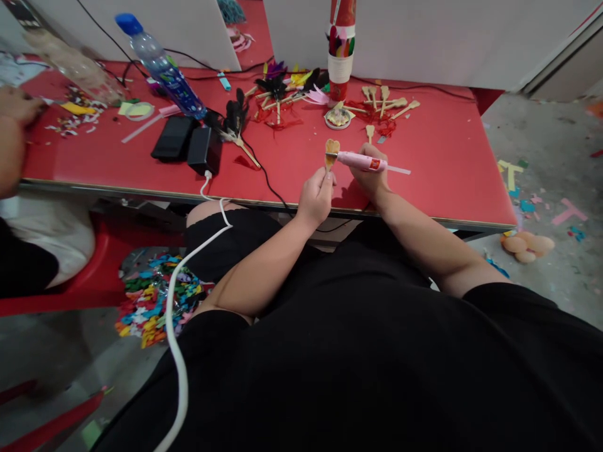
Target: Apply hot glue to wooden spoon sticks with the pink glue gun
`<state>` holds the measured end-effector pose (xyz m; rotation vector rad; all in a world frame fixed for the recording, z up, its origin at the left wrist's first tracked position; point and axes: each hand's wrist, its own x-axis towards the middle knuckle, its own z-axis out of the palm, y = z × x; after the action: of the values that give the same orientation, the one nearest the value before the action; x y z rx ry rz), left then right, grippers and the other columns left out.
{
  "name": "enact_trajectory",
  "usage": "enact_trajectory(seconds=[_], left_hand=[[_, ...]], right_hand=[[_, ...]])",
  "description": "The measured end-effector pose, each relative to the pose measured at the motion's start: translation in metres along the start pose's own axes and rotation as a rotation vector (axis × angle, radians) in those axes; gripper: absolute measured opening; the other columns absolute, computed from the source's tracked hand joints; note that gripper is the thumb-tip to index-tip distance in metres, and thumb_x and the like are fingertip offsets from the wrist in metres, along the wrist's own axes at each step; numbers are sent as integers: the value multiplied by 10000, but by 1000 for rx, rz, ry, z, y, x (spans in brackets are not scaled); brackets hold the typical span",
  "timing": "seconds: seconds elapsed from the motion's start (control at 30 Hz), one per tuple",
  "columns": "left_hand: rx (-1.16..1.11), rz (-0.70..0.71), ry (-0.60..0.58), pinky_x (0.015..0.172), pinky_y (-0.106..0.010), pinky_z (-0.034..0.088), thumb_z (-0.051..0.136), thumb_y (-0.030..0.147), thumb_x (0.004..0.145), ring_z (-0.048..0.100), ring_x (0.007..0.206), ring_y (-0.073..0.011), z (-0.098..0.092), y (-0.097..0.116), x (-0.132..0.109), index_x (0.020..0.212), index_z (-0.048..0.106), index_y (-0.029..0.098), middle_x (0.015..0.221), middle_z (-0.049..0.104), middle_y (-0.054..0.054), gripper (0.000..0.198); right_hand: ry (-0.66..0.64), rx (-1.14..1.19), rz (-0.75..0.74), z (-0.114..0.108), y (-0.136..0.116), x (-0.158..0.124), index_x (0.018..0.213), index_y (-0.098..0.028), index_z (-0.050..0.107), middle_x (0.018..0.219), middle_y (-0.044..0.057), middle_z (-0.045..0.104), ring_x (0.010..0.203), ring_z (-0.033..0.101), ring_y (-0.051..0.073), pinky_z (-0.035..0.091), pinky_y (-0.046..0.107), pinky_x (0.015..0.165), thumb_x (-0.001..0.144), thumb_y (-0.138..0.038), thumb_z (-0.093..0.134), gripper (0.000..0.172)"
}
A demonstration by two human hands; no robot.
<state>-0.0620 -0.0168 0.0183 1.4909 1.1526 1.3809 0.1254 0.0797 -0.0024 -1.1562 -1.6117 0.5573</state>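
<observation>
My left hand [316, 196] pinches a small tan paddle-shaped wooden stick [332, 148] by its lower end, wide heart-like head upward. In my right hand [372, 172] is a pink hot glue pen [360, 161], with a pale glue stick [399, 169] poking out of its back. The pen's tip touches or nearly touches the paddle's face; which of the two I cannot tell. Just beyond my right hand lies another wooden paddle [370, 132]. Past the pen's tip sits a small round dish [338, 117] with yellowish bits in it.
More paddles with red strings [384, 100] lie back right. Black feathered paddles [237, 119] and bright feathers [277, 85] lie left of a tall cup [340, 72]. A blue-capped bottle [164, 72] leans near a black box [205, 149] with a white cable. Another person's arm [12, 138] rests at left.
</observation>
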Motion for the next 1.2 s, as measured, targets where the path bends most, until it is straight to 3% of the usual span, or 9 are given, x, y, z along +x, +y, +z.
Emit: enact_trajectory(seconds=[0.3,0.53,0.87,0.97,1.2], left_hand=[[134,58,21,611,-322,391,475,527,1255,514,651,-178,-2,-9,-2,956,631,259,742,555,-5,431],[241,91,41,639,-325,432,451,524,1260,572,685,-189,-2,3,-6,971,648,261,734,587,-11,438],[300,145,25,684,-347,436,432,553,1259,615,722,-200,-7,1,-9,1005,641,253,746,603,-19,445],[296,140,25,680,-349,437,450,538,1256,614,720,-205,-6,0,-8,991,640,251,745,613,-27,435],[268,119,14,660,-343,405,466,498,1239,574,711,-197,-6,-3,-9,978,605,253,771,609,-27,384]], right_hand=[[38,39,-75,4,10,4,756,-300,443,686,-49,457,703,470,171,529,366,666,960,-649,892,605],[53,60,-140,6,16,5,773,-296,417,688,-71,416,682,444,149,490,339,633,991,-590,908,613],[48,1,-99,7,17,8,766,-303,446,681,-54,443,675,499,169,574,385,666,983,-778,846,658],[43,6,-62,8,15,9,758,-303,451,685,-50,456,681,522,176,597,398,678,958,-766,894,671],[53,25,-52,4,6,6,725,-303,413,664,-52,467,660,462,161,508,363,620,924,-700,924,677]])
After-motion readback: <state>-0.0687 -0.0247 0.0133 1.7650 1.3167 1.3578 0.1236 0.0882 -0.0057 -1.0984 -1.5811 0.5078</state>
